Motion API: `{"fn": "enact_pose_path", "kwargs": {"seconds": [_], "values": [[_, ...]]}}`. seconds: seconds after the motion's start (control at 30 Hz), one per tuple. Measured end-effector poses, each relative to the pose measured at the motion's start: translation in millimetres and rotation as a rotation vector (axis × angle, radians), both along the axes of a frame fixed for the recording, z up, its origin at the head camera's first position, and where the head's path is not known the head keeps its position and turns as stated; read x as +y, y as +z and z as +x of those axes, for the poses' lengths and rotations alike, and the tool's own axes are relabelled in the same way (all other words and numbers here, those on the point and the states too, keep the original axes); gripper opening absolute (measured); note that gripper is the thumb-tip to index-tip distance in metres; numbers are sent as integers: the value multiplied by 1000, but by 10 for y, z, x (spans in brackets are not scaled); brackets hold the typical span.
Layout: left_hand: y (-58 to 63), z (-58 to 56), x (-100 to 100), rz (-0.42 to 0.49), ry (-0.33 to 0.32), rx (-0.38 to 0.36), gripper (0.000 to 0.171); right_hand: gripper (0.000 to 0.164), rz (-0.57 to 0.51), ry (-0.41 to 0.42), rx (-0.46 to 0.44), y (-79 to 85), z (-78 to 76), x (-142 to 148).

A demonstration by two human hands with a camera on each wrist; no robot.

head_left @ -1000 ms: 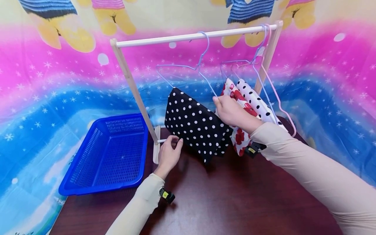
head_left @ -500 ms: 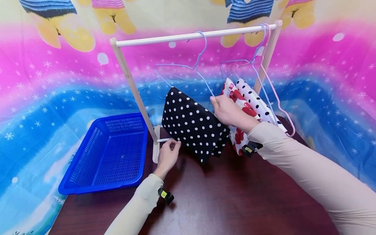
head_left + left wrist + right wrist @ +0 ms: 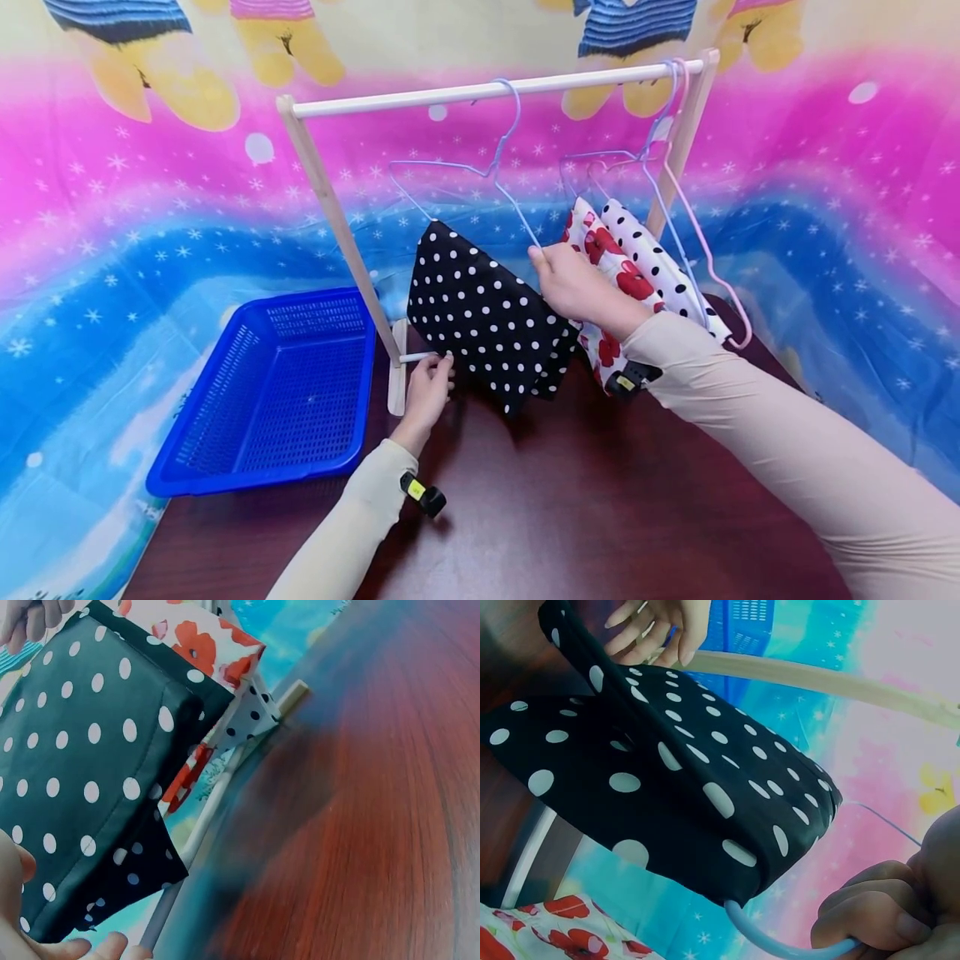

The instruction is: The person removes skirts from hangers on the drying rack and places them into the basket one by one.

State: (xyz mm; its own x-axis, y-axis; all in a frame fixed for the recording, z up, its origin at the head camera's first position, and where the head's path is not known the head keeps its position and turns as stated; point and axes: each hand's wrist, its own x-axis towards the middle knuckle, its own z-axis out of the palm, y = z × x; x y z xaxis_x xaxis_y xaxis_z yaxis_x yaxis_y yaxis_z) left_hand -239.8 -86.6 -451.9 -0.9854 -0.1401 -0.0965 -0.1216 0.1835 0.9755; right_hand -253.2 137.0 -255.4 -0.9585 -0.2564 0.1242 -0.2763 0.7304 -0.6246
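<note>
A folded black cloth with white dots (image 3: 480, 317) hangs over a blue wire clothes hanger (image 3: 780, 946), whose hook sits on the rack's top rail (image 3: 420, 98). My right hand (image 3: 577, 279) grips the hanger's right side, just above the cloth; its curled fingers show in the right wrist view. Near the cloth's lower left edge is my left hand (image 3: 427, 392). Its thumb and fingers stand apart at the cloth in the left wrist view, holding nothing. The cloth's two layers spread apart at the bottom.
To the right hang a red-flowered white cloth (image 3: 630, 275) on a blue hanger and a black-dotted white cloth (image 3: 660, 262) on a pink hanger (image 3: 705, 242). A blue plastic basket (image 3: 168, 475) stands left of the rack's wooden post (image 3: 337, 225) on the dark wooden table (image 3: 570, 500).
The right hand has drawn the hanger and black cloth slightly left along the rail. The left hand has shifted a little left and down, its fingers loosening. The other hung cloths look unmoved.
</note>
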Motion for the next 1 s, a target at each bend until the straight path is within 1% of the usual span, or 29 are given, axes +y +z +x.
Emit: {"fn": "enact_pose_path", "kwargs": {"seconds": [0.1, 0.3, 0.4, 0.53, 0.6, 0.7, 0.83, 1.0], "values": [[21, 4, 5, 64, -22, -35, 50, 49, 2, -3, -13, 6, -3, -37], [54, 6, 20, 209, -56, -111, 55, 49, 2, -9, -15, -15, -18, -78], [64, -6, 26, 315, -76, -156, 60, 49, -3, -11, -15, -27, -19, -85], [63, -31, 41, 481, -128, -194, 71, 48, -9, -5, -16, -29, -16, -90], [58, -38, 53, 547, -151, -205, 75, 49, -10, -3, -18, -27, -14, -93], [51, -40, 71, 623, -159, -220, 78, 49, -8, -4, -18, -26, -12, -97], [41, -48, 91, 694, -167, -231, 79, 49, -10, -2, -10, -32, -15, -104], [39, -70, 118, 791, -210, -230, 77, 50, -13, -3, -8, -37, -15, -107]]}}
